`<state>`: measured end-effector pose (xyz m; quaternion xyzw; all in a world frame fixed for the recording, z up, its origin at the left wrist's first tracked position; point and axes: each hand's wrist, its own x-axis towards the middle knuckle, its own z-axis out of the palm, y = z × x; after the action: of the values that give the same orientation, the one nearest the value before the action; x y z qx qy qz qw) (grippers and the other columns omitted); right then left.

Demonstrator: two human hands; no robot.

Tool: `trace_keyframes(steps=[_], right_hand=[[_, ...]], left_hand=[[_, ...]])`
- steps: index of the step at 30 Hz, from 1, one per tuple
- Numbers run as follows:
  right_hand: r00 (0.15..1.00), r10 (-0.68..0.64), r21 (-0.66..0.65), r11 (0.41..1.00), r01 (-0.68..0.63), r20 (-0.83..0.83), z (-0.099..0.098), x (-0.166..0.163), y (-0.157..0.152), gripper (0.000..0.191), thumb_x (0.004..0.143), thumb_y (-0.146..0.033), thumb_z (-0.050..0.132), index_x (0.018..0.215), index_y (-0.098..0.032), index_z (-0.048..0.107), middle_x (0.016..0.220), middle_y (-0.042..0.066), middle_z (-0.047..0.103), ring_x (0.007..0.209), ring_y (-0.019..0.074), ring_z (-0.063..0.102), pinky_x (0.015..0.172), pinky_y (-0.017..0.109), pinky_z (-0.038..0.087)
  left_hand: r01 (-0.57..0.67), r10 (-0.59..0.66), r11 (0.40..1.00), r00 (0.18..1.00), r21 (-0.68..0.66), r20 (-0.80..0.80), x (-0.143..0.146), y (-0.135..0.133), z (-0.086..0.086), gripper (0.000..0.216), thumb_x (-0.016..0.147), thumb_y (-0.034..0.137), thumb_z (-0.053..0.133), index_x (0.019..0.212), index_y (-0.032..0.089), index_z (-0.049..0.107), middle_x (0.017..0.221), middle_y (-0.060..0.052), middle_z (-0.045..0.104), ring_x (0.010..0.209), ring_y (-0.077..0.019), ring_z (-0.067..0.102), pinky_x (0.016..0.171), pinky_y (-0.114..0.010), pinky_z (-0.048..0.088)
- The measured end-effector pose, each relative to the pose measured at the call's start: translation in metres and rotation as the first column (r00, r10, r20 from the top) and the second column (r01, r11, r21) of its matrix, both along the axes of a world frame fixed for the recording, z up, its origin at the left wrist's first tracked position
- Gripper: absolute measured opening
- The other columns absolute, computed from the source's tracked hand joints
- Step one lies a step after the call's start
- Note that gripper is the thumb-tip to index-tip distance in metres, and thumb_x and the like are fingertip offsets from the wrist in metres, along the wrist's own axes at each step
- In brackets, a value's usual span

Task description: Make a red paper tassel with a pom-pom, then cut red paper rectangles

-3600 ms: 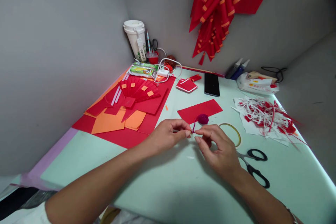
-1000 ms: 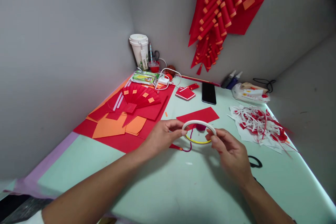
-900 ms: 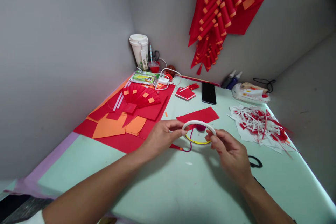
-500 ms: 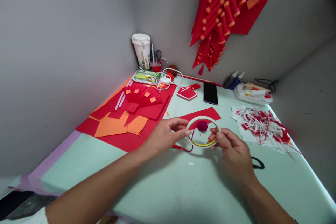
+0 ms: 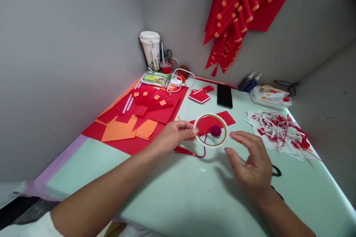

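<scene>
Left hand (image 5: 175, 134) pinches the tape roll (image 5: 226, 131) above the tabletop (image 5: 191, 192); right hand (image 5: 252, 161) gapes wide beside it, likely seeking the loose end, too small to confirm; peeling calls for a narrow pinch

The left hand (image 5: 175, 135) is pinching a tape roll (image 5: 226, 131) at its nine o'clock edge; the right hand (image 5: 252, 161) is hovering, spread, just beside its four o'clock side. A phone (image 5: 224, 96) is lying toward one o'clock, shredded paper (image 5: 280, 129) toward three.
</scene>
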<state>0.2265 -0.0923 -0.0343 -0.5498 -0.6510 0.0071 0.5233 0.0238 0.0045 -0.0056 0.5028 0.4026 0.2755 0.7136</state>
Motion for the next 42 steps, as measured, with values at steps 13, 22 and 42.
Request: trace_keyframes(steps=[13, 22, 42], right_hand=[[0.977, 0.197, -0.069, 0.977, -0.202, -0.078, 0.01, -0.013, -0.007, 0.019, 0.085, -0.008, 0.057, 0.096, -0.021, 0.064, 0.082, 0.005, 0.064, 0.082, 0.0216, 0.057, 0.078, 0.042, 0.045], [0.908, 0.264, -0.164, 0.93, -0.33, -0.326, 0.01, -0.011, -0.011, 0.016, 0.089, -0.016, 0.052, 0.091, -0.024, 0.066, 0.078, 0.003, 0.06, 0.082, 0.0222, 0.056, 0.078, 0.041, 0.045], [0.973, 0.228, -0.153, 0.961, -0.229, -0.026, 0.013, -0.027, -0.014, 0.021, 0.084, -0.015, 0.057, 0.103, -0.024, 0.058, 0.084, 0.004, 0.067, 0.079, 0.0212, 0.063, 0.07, 0.036, 0.05]], left_hand=[[-0.025, 0.048, 0.963, 0.996, 0.268, -0.079, 0.007, -0.019, 0.017, 0.024, 0.079, 0.038, 0.067, 0.092, 0.017, 0.066, 0.082, -0.002, 0.064, 0.08, -0.0142, 0.059, 0.074, -0.025, 0.045], [0.277, -0.212, 0.82, 0.96, 0.5, -0.184, 0.005, -0.028, 0.022, 0.016, 0.08, 0.034, 0.065, 0.088, 0.022, 0.073, 0.092, -0.004, 0.06, 0.088, -0.017, 0.057, 0.081, -0.028, 0.046], [0.224, -0.221, 0.975, 0.957, 0.007, 0.187, 0.011, -0.031, 0.016, 0.018, 0.065, 0.022, 0.08, 0.076, 0.015, 0.067, 0.072, 0.001, 0.067, 0.066, -0.0094, 0.059, 0.065, -0.022, 0.044]])
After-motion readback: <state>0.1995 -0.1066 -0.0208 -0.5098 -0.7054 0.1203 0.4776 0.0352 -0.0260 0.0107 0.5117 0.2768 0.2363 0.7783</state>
